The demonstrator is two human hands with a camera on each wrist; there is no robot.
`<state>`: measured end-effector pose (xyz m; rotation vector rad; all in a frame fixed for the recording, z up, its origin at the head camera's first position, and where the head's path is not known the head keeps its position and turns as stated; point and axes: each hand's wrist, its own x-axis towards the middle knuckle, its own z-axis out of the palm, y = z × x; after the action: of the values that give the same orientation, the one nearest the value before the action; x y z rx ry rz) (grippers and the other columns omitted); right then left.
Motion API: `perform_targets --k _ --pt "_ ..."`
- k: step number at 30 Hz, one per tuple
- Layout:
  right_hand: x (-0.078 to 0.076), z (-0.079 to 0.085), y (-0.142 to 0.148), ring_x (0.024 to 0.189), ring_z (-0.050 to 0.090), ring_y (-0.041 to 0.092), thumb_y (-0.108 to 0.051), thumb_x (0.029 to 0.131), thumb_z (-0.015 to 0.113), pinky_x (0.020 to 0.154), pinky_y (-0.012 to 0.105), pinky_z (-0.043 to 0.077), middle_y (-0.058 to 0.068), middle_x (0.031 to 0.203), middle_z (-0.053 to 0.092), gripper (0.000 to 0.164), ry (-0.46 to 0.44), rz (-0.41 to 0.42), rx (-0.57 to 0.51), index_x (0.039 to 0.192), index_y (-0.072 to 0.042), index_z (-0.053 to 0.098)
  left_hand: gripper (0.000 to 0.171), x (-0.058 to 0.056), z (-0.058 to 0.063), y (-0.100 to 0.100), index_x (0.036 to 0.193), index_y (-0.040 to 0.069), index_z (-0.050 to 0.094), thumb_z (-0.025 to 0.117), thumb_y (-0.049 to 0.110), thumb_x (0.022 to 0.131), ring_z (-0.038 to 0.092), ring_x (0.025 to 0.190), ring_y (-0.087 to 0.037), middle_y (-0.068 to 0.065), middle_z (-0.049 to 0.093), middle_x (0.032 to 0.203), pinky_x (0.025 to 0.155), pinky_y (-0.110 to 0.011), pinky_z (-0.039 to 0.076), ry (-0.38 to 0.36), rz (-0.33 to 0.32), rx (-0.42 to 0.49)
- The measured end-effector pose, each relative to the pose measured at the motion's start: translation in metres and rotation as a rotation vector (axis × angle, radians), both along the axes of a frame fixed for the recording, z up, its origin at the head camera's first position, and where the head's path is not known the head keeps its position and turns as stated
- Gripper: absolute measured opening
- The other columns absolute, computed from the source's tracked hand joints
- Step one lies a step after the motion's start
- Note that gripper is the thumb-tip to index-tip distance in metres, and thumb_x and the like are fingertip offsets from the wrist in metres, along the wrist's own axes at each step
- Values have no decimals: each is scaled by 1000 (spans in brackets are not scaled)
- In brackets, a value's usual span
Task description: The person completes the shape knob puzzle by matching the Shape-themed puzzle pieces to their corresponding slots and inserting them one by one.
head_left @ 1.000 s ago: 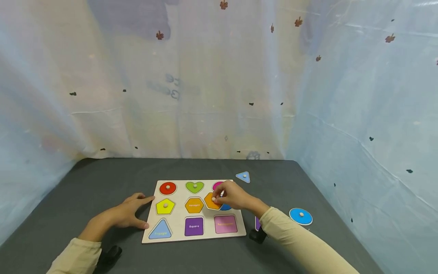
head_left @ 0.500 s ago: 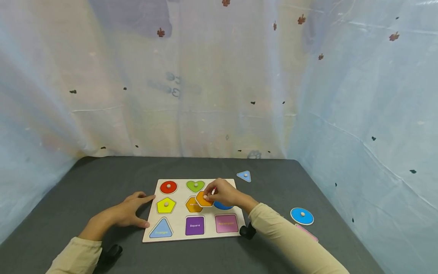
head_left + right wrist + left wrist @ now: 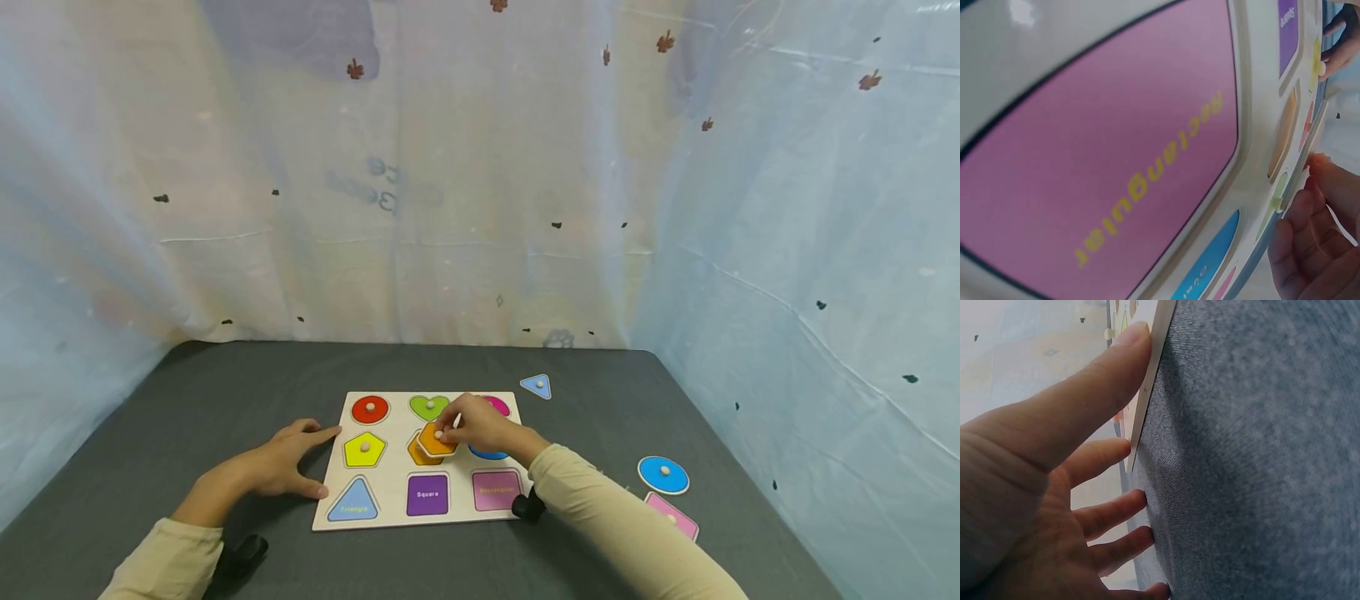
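Note:
In the head view, my right hand (image 3: pixel 483 423) pinches the knob of an orange hexagon puzzle piece (image 3: pixel 432 443). That piece is tilted and overlaps the orange hexagon recess of the wooden puzzle board (image 3: pixel 393 510). Seen nearly edge-on in the right wrist view, the hexagon piece (image 3: pixel 1315 134) is raised off the board. My left hand (image 3: pixel 281 462) rests at the board's left edge, thumb and index finger touching it, fingers extended. Red circle (image 3: pixel 370 409), green heart (image 3: pixel 429 407) and yellow pentagon (image 3: pixel 364 449) pieces sit in their recesses. Triangle, square and rectangle recesses show printed bottoms.
Right of the board lie a blue oval piece (image 3: pixel 663 475) and a partly covered pink rectangle piece (image 3: pixel 672 515). A light blue triangle piece (image 3: pixel 536 386) lies beyond the board's far right corner. Fabric sheets (image 3: pixel 465 275) hang behind the dark table (image 3: pixel 247 392).
My right hand has carried the hexagon piece left, from near the blue oval recess to over the hexagon recess. The pink rectangle piece has come out from behind the sleeve. My left hand stays put.

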<state>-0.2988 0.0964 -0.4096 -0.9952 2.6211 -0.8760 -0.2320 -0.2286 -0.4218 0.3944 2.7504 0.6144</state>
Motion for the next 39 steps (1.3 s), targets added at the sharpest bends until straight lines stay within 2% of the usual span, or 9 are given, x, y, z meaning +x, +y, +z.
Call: perform_targets --k 9,23,39 --pt "-2 -8 -9 74 54 9 -10 93 73 66 16 44 3 83 72 5 37 -8 44 92 -7 77 102 -1 -1 0 155 7 39 89 41 73 39 130 -50 -31 37 147 103 -72 37 11 -10 -1" --pt "1 -11 -18 72 54 4 -12 90 76 70 15 47 1 81 72 6 67 10 91 91 -6 78 103 -3 -6 -2 156 9 39 90 42 73 38 131 -51 -31 36 148 104 -73 36 0 -9 -22" --pt "3 -14 -22 67 50 2 -13 91 76 65 15 43 -2 76 68 6 33 -41 83 89 -8 77 102 -2 -2 0 155 7 38 89 42 74 38 130 -52 -32 35 148 104 -73 36 3 -10 -24"
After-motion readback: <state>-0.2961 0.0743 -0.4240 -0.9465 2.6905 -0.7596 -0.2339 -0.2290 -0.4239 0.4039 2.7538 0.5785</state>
